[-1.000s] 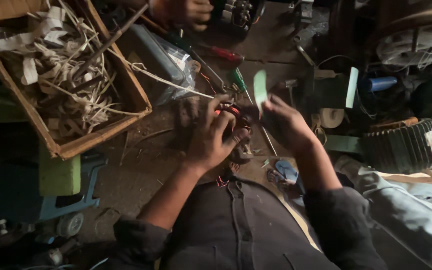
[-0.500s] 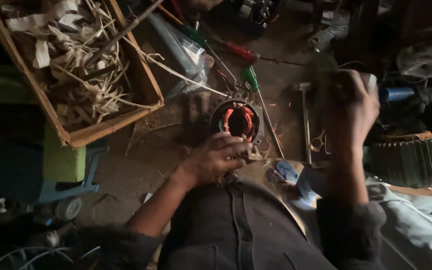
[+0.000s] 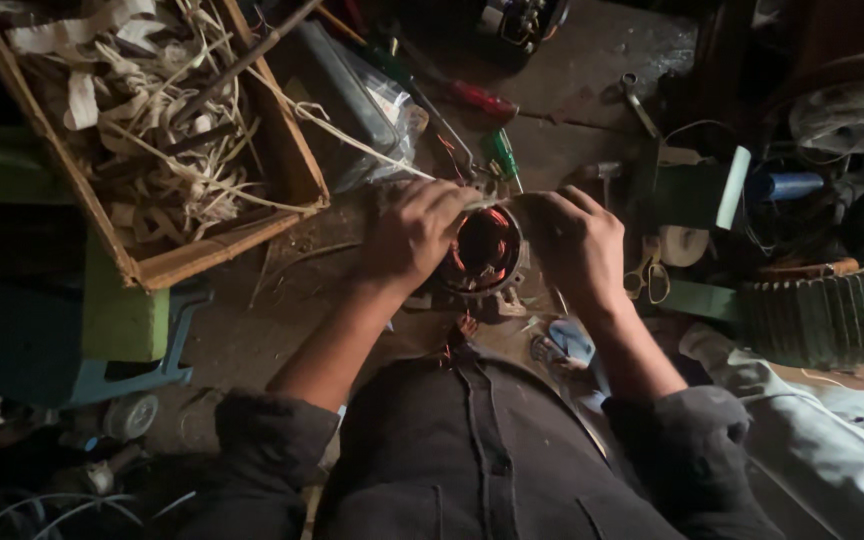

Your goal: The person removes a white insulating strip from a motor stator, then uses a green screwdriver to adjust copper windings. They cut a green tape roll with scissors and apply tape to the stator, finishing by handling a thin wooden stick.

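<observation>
A round motor stator [image 3: 485, 255] with copper windings sits on the dirty floor in front of my lap. My left hand [image 3: 414, 230] rests on its left rim, fingers curled over the top edge. My right hand [image 3: 577, 240] is at its right rim, fingertips pinching a thin pale strip [image 3: 487, 203] that lies across the top of the stator. Both hands grip the stator between them. My dark sleeves and shirt fill the lower part of the view.
A wooden crate [image 3: 157, 265] full of pale strips and sticks stands at the left. Screwdrivers with green [image 3: 503, 157] and red [image 3: 484, 101] handles lie behind the stator. Scissors [image 3: 646, 275], a finned motor housing [image 3: 820, 315] and a blue-green stool [image 3: 102, 330] are nearby.
My right hand came down from the right, where it was raised, onto the stator's right rim. My left hand shifted up onto the left rim. The camera moved closer.
</observation>
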The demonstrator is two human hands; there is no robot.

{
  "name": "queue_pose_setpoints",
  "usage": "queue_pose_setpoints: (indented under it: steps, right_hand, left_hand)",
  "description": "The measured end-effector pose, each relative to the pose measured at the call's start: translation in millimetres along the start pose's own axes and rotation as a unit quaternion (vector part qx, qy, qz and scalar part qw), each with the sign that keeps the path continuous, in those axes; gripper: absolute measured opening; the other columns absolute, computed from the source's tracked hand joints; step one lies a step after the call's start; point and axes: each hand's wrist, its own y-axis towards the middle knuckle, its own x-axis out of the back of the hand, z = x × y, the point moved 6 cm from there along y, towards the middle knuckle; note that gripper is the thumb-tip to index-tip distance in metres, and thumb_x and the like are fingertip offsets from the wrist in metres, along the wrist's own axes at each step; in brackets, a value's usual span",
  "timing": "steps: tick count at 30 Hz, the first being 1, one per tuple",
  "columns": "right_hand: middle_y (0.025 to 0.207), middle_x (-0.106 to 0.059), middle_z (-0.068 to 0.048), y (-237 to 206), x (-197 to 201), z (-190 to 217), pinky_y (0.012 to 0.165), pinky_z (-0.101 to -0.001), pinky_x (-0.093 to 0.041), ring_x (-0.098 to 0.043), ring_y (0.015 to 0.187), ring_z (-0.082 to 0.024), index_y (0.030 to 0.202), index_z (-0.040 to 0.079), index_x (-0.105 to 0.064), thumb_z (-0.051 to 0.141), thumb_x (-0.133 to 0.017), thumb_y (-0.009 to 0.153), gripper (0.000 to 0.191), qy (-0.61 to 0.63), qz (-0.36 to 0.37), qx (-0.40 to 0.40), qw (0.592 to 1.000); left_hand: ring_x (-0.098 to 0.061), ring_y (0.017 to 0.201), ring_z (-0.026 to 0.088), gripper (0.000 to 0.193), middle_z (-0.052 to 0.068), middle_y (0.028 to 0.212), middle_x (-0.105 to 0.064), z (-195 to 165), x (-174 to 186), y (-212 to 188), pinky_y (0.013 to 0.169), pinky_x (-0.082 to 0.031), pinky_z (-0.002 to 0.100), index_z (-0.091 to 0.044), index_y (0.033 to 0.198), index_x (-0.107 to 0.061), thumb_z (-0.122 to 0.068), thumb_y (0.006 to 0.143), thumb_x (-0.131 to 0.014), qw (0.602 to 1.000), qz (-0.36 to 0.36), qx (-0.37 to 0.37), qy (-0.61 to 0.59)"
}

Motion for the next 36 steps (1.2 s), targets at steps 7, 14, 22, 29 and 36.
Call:
queue_pose_setpoints:
  steps: [7,14,22,29,36]
  right_hand:
    - [0.102,-0.077,-0.007,3.2,-20.3,-0.2,0.076,-0.0351,-0.059,-0.074,0.089,-0.027,0.105,0.009,-0.076,0.005,-0.074,0.088,0.018,0.019,0.055,0.079,0.995]
    - [0.095,-0.076,-0.007,13.7,-35.2,-1.9,0.072,-0.0372,-0.059,-0.073,0.083,-0.028,0.097,0.011,-0.078,0.009,-0.072,0.079,0.019,-0.027,0.128,0.113,0.985]
    - [0.086,-0.074,-0.01,38.0,-54.0,-25.8,0.069,-0.0409,-0.06,-0.074,0.078,-0.031,0.09,0.013,-0.076,0.024,-0.073,0.086,0.012,0.016,0.234,-0.042,0.971]
    - [0.094,-0.072,-0.016,38.1,-74.7,-41.4,0.075,-0.0467,-0.057,-0.071,0.087,-0.039,0.103,0.009,-0.072,0.026,-0.076,0.084,0.026,-0.007,0.211,-0.02,0.977]
    - [0.105,-0.073,-0.017,52.5,-87.0,-85.2,0.081,-0.0466,-0.055,-0.07,0.098,-0.037,0.119,0.008,-0.063,0.044,-0.086,0.075,0.062,0.025,0.321,-0.111,0.94]
  left_hand:
    - [-0.068,0.104,0.032,0.016,0.011,0.104,-0.071,6.0,3.4,-14.4,0.095,-0.053,0.044,-0.006,0.11,-0.072,-0.009,0.094,-0.073,0.999,-0.033,0.015,0.01]
    - [-0.071,0.095,0.035,0.022,0.018,0.099,-0.072,18.6,-7.0,-27.5,0.084,-0.057,0.044,-0.001,0.113,-0.072,0.003,0.092,-0.064,0.998,0.014,0.05,0.028]
    - [-0.071,0.083,0.039,0.007,0.022,0.087,-0.072,32.1,-18.2,1.8,0.073,-0.055,0.047,0.001,0.089,-0.072,-0.003,0.086,-0.076,0.994,0.049,0.091,-0.038]
    - [-0.073,0.082,0.039,0.021,0.02,0.084,-0.071,53.9,-33.9,7.8,0.071,-0.057,0.047,-0.002,0.096,-0.068,-0.009,0.082,-0.081,0.984,0.084,0.155,-0.006]
    - [-0.071,0.078,0.043,0.049,0.021,0.08,-0.07,76.2,-35.5,8.2,0.066,-0.054,0.049,0.001,0.091,-0.057,-0.026,0.071,-0.092,0.974,0.069,0.213,0.043]
